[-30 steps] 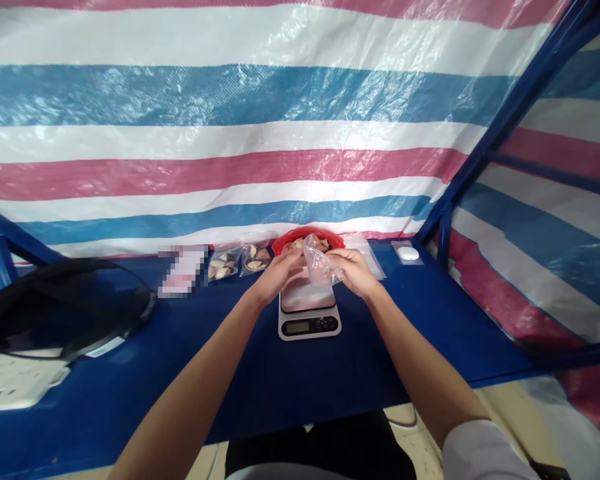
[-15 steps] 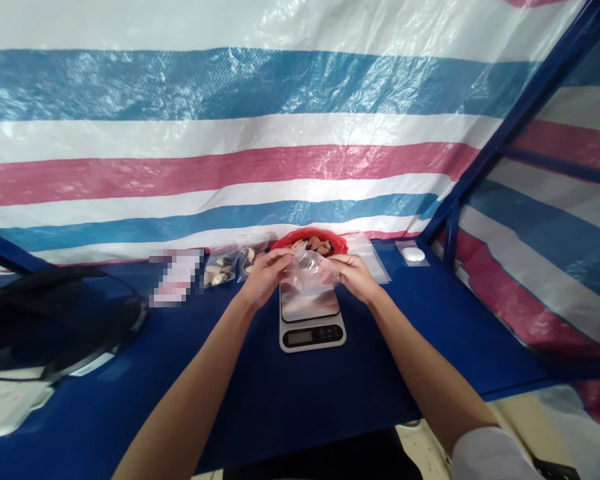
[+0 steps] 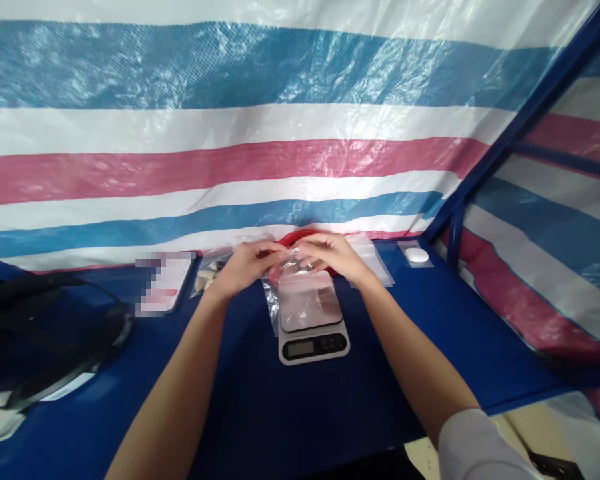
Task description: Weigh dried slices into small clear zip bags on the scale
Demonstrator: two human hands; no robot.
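Note:
My left hand (image 3: 250,264) and my right hand (image 3: 336,255) come close together, fingers closed on the upper edge of a clear plastic bag (image 3: 272,303). The bag hangs down over the left part of a white kitchen scale (image 3: 314,348), in front of its plate. Behind my hands is a red container (image 3: 297,235), mostly hidden, so its contents barely show. Left of it, bags of pale cut pieces (image 3: 206,275) lie partly behind my left hand and wrist.
Flat clear bags (image 3: 373,260) lie right of the red container. Further right is a white rounded case (image 3: 416,255) on a small clear bag. At left are a pale phone-like slab (image 3: 173,283), partly pixelated, and a black mesh item (image 3: 55,333). A striped sheet (image 3: 230,173) closes off the back.
My hands have drawn closer together at the bag's upper edge. The bag now hangs lower and further left, past the scale's side. The view has shifted slightly.

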